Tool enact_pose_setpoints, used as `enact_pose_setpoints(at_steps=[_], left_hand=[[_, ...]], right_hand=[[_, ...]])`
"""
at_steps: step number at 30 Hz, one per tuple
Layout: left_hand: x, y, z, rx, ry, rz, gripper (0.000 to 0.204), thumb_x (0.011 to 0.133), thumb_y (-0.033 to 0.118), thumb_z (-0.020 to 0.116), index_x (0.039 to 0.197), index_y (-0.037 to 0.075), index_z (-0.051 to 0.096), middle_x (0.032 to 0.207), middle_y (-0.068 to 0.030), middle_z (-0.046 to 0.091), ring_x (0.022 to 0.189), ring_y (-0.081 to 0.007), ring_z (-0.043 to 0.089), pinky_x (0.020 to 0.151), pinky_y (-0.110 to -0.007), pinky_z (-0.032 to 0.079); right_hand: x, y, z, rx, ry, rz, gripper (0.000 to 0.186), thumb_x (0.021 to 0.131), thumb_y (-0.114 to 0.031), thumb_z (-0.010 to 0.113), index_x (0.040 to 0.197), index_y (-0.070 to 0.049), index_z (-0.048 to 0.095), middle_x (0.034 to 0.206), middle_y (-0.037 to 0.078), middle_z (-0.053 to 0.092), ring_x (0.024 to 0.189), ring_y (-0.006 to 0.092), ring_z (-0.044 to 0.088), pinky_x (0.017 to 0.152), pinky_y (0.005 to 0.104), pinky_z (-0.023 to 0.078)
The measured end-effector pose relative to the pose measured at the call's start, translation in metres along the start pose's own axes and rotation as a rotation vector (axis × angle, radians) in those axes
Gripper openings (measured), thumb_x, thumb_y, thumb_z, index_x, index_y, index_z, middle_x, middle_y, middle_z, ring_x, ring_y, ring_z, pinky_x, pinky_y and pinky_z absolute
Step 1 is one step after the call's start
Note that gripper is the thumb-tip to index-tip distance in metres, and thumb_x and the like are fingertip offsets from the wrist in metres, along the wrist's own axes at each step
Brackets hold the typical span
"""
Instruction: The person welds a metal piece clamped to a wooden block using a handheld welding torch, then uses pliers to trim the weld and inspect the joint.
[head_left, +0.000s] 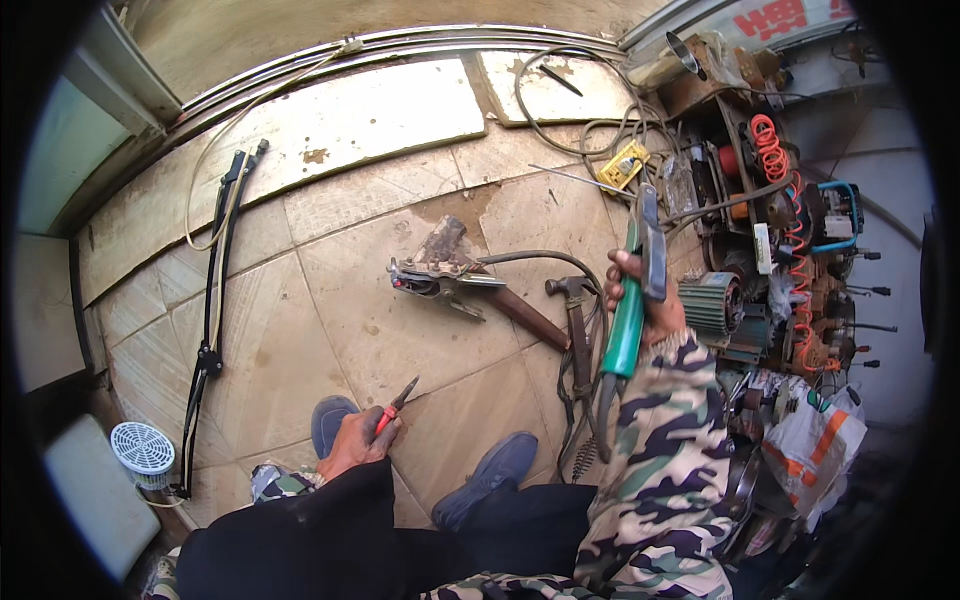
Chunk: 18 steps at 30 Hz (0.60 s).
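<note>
My right hand (pixel 655 300) is wrapped round the green handle of a welding electrode holder (pixel 625 325), whose dark cable leaves its lower end. A thin rod (pixel 575 178) sticks out leftward from its top. A blue-grey flat piece (pixel 653 245) is at the same hand; whether it belongs to the holder I cannot tell. My left hand (pixel 357 440), low in front of me, is closed on a small red-handled tool (pixel 396 407) with a dark pointed tip. Beyond it, apart from both hands, a rusty metal assembly (pixel 440 265) with a brown bar (pixel 530 318) lies on the tiles.
A hammer (pixel 575 320) and a wire brush (pixel 584 458) lie near my right forearm, among cables. A motor (pixel 715 305), an orange coiled hose (pixel 770 150) and shelved parts crowd the right. A folding black arm (pixel 212 300) and a white round grille (pixel 142 448) are left.
</note>
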<state>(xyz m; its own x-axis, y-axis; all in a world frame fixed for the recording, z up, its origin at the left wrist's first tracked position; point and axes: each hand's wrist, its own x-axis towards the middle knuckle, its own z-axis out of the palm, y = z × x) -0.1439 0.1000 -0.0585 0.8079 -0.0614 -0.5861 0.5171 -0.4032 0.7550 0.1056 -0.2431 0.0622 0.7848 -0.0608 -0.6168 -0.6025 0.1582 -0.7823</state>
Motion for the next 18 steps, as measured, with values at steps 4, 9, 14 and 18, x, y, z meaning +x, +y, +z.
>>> enact_pose_setpoints(at_steps=[4,9,14,18], left_hand=[[-0.003,-0.003,-0.003,-0.037,-0.003,0.065,0.027,0.093,0.024,0.069,0.087,-0.001,0.064,0.069,-0.0238,0.061,0.062,-0.0398,0.061,0.057,-0.043,0.046],[-0.001,-0.025,-0.003,-0.095,0.040,0.174,0.022,0.093,0.023,0.071,0.088,0.002,0.064,0.070,-0.0210,0.060,0.057,-0.0355,0.058,0.053,-0.040,0.046],[-0.003,-0.010,-0.009,-0.113,-0.021,0.139,0.023,0.095,0.023,0.070,0.089,0.002,0.064,0.073,-0.0208,0.062,0.059,-0.0362,0.059,0.055,-0.039,0.048],[0.002,-0.017,-0.009,-0.122,-0.016,0.211,0.019,0.094,0.018,0.070,0.093,-0.001,0.065,0.075,-0.0212,0.063,0.061,-0.0329,0.061,0.057,-0.038,0.047]], right_hand=[[0.055,-0.017,-0.017,0.177,-0.144,0.214,0.025,0.089,-0.019,0.076,0.100,-0.004,0.059,0.080,0.002,0.058,0.066,0.0128,0.060,0.056,0.0294,0.055],[0.078,-0.019,0.038,0.078,-0.252,0.174,0.034,0.091,-0.023,0.075,0.113,-0.005,0.056,0.081,0.003,0.057,0.067,0.0147,0.060,0.058,0.0319,0.055],[0.100,-0.045,0.118,-0.178,-0.374,0.104,0.041,0.090,-0.026,0.078,0.114,-0.005,0.053,0.079,0.003,0.057,0.063,0.0135,0.060,0.054,0.0300,0.053],[0.145,-0.077,0.164,-0.550,-0.469,0.113,0.038,0.085,-0.025,0.082,0.104,-0.004,0.056,0.078,0.000,0.057,0.059,0.0095,0.058,0.050,0.0252,0.053]])
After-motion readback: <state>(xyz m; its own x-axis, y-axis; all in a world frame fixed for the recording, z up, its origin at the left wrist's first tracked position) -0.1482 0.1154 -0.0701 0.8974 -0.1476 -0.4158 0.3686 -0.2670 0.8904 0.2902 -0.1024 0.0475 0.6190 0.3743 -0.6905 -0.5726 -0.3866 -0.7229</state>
